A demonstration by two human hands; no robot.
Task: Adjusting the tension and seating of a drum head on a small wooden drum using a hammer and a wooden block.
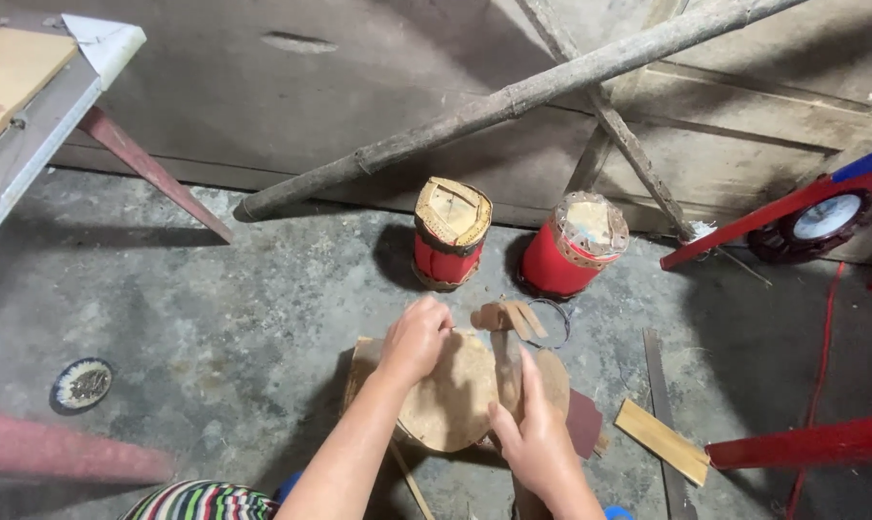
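Grey concrete floor (215,318) fills most of the view, running back to a worn wooden wall (359,87). Leaning across that wall is a long rough pole (513,101), its low end resting on the floor. A table edge (32,125) with a reddish leg juts in at the upper left, and red-painted bars (802,443) lie at the right beside a round clock (826,220).

Two small red drums stand upright near the wall: the left drum (450,236) and, just beside it, the right drum (580,246), each topped with pale hide.

Closer in, a tan hide sheet (455,395) lies draped over a drum body in front of the person, between both hands. The left hand (415,339) presses down on the hide's upper edge, fingers curled over it. The right hand (532,433) is closed around a wooden mallet (501,337), whose head stands above the hide.

A flat wooden slat (662,441) lies to the right, and a small round dish (82,383) sits well apart at the left.
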